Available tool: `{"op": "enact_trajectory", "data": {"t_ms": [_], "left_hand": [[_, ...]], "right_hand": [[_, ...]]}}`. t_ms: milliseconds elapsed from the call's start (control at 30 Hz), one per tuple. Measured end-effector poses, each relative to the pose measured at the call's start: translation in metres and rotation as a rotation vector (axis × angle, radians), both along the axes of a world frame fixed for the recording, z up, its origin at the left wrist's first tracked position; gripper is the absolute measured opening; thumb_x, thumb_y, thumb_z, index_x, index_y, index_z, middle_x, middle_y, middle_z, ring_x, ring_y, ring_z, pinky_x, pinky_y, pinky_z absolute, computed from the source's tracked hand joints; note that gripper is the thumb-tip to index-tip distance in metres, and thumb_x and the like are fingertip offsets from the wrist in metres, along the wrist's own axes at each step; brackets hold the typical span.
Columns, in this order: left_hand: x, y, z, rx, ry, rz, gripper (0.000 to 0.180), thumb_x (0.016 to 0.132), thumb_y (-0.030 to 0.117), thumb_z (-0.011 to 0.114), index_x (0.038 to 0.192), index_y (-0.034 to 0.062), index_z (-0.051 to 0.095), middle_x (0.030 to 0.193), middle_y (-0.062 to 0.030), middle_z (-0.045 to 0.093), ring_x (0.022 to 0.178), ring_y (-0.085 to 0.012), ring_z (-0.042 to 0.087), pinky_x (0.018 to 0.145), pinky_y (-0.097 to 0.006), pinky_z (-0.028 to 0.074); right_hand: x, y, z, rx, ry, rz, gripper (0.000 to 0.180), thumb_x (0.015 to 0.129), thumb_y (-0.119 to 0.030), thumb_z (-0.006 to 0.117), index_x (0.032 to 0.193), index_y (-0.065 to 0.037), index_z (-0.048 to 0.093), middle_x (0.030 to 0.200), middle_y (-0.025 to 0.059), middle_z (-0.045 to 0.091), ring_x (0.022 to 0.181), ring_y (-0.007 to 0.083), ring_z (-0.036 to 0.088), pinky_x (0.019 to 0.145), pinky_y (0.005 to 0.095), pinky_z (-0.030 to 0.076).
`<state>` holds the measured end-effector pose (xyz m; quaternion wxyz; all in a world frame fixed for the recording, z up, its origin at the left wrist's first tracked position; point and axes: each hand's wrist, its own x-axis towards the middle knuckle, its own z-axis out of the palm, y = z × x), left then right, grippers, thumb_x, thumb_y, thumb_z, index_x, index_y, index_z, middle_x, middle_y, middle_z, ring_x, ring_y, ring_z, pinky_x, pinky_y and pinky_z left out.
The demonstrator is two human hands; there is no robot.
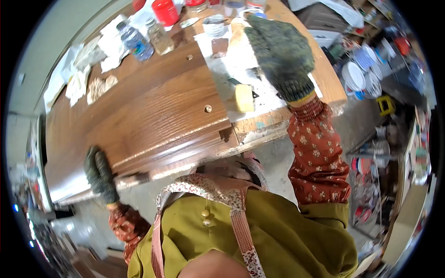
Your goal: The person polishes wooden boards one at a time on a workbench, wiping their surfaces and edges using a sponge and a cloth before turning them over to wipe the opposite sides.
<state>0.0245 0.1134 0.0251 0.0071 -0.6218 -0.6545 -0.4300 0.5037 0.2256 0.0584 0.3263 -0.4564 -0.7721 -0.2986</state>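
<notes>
Your gloved left hand (pixel 99 175) clamps the near edge of the brown wooden drawer front (pixel 139 116), while your gloved right hand (pixel 282 53) hovers flat, empty, above the workbench (pixel 324 78) beside it.

Crowded far edge, open wood in the middle of the workbench

The broad brown wooden panel (pixel 139 111) lies bare across its middle, offering open passage between the gloved left hand (pixel 99 173) gripping its near edge and the gloved right hand (pixel 282 55) raised over the paint-spattered bench top (pixel 241 69). Only two small brass knobs (pixel 208 109) stand up from the wood. The far side is blocked by plastic bottles (pixel 139 41), a red container (pixel 165 11), jars and crumpled rags (pixel 81 78). A yellow sponge (pixel 244 97) sits just under the right hand. To the right, stacked plates (pixel 359 74) and shelves crowd the floor.
</notes>
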Motion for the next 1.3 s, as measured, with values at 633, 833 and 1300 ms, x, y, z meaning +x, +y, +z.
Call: {"op": "enact_trajectory", "data": {"t_ms": [633,833,1300], "left_hand": [[0.238,-0.083,-0.015,-0.154,-1.008,0.175,0.043,0.094,0.022,0.047,0.129,-0.002,0.039,0.099,-0.0171,0.062,0.086,-0.0224,0.062,0.081,-0.032,0.05],[0.236,-0.06,-0.006,-0.09,-1.507,0.024,0.028,0.089,0.026,0.057,0.107,0.0049,0.053,0.091,-0.0136,0.064,0.08,-0.0231,0.063,0.073,-0.036,0.053],[0.117,-0.178,-0.019,0.107,-1.441,0.147,0.031,0.082,0.02,0.063,0.106,-0.0007,0.057,0.091,-0.0094,0.063,0.076,-0.0167,0.062,0.071,-0.03,0.052]], "right_hand": [[-0.092,0.068,-0.004,-0.363,-0.243,0.487,0.026,0.083,-0.026,0.053,0.099,-0.007,0.062,0.095,0.0128,0.062,0.088,0.0305,0.058,0.075,0.0439,0.047],[-0.089,0.088,-0.023,-0.541,-0.154,0.456,0.053,0.088,-0.042,0.046,0.125,-0.004,0.047,0.122,0.0193,0.052,0.111,0.0349,0.05,0.097,0.0421,0.038],[-0.131,-0.133,-0.008,-0.583,-0.269,0.505,0.061,0.085,-0.047,0.046,0.125,-0.001,0.046,0.109,0.0217,0.052,0.103,0.0361,0.049,0.089,0.049,0.036]]}}
